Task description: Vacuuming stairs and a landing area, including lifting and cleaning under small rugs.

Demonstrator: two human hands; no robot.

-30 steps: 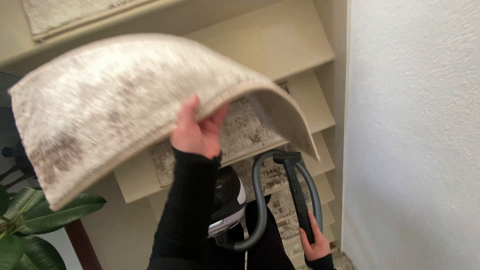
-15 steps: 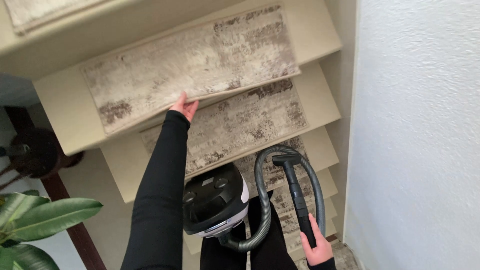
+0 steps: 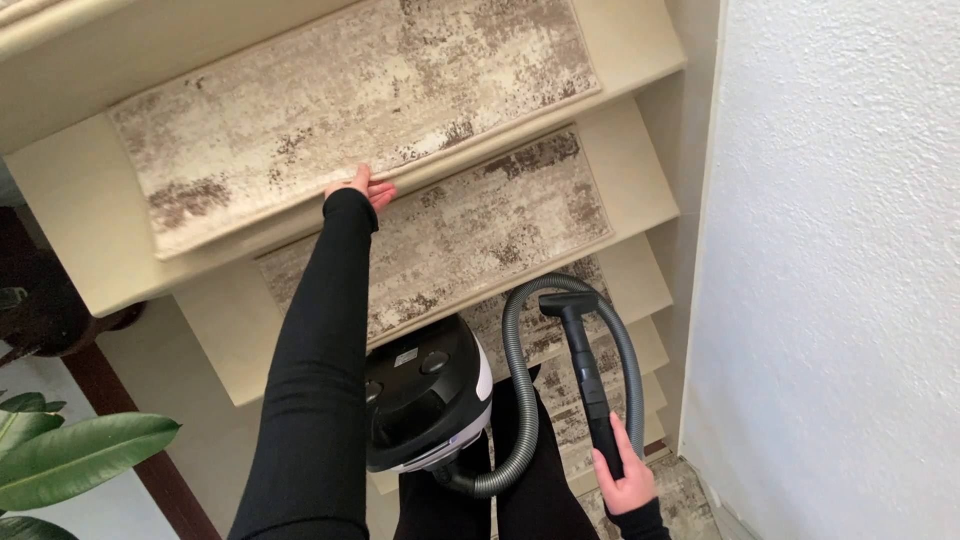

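My left hand (image 3: pixel 360 187) rests on the front edge of a beige mottled stair mat (image 3: pixel 350 110) that lies flat on a cream stair tread (image 3: pixel 90 240). Its fingers press the mat's edge against the step's nose. My right hand (image 3: pixel 622 482) grips the black wand (image 3: pixel 583 372) of a vacuum cleaner, held upright at the lower right. A grey hose (image 3: pixel 520 400) loops from the wand to the black and white canister (image 3: pixel 425 395), which sits by my legs on a lower step.
Matching mats (image 3: pixel 470 230) cover the steps going down. A white textured wall (image 3: pixel 840 270) runs along the right. Green plant leaves (image 3: pixel 70 450) and a dark wooden post (image 3: pixel 130 460) sit at the lower left.
The mat was lifted and curled in my left hand a second ago. It now lies flat on the step, with my hand at its front edge. The right hand has kept hold of the wand.
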